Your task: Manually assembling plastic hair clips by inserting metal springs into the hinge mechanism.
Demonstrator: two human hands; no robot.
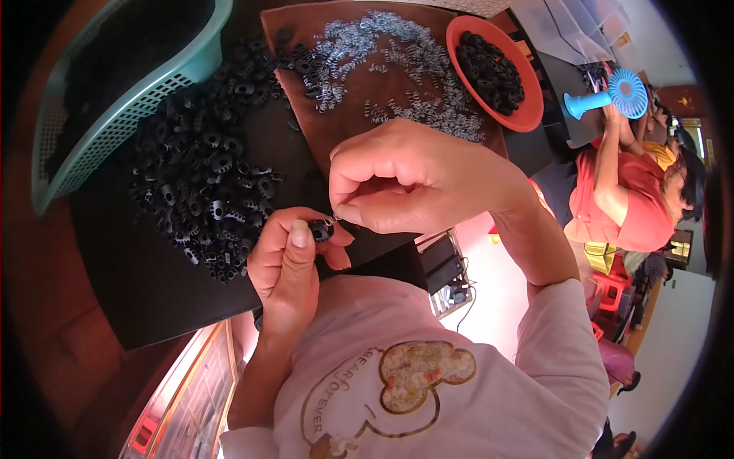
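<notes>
Between thumb and fingers, my left hand (287,264) grips a small black plastic part (321,230). My right hand (417,176) is closed in a pinch on a small metal spring (334,219), which touches the end of that part. The fingertips of both hands almost meet. Left of them a large heap of similar black parts (202,176) lies loose on the dark table. Beyond my right hand, many small silvery springs (367,46) are scattered over a brown cloth (306,122).
A green plastic basket (145,107) with dark contents stands tilted at the far left. An orange bowl (531,107) of black parts sits at the far right, near a blue fan (627,93). Other people, one in a red shirt (623,195), sit off to the right.
</notes>
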